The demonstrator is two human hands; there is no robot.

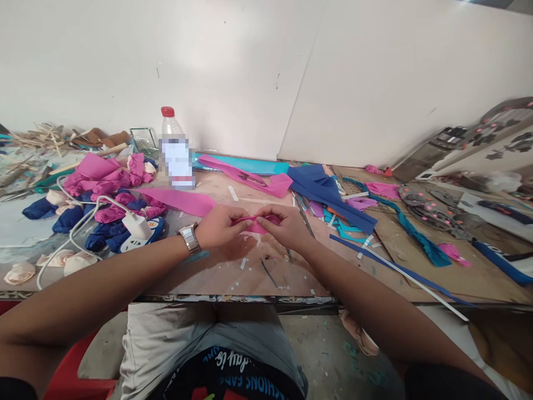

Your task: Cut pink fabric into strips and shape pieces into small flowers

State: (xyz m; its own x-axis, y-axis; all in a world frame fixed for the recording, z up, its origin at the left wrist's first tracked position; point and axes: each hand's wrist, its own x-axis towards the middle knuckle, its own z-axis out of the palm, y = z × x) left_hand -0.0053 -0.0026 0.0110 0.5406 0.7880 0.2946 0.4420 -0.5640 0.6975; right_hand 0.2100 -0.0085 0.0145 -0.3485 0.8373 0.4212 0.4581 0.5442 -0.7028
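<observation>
Pink strip (256, 224) between the hands; pink and navy rolled pieces (104, 191); blue sheet (325, 191); teal strip (416, 236); red-capped clear bottle (175, 147); white charger (137, 226); silver watch (190, 238); brown worktop (233, 266).

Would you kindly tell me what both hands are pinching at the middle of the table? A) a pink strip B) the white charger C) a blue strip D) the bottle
A: the left hand and right hand meet on a pink strip, fingers closed on it; the bottle and charger lie apart, untouched.
</observation>
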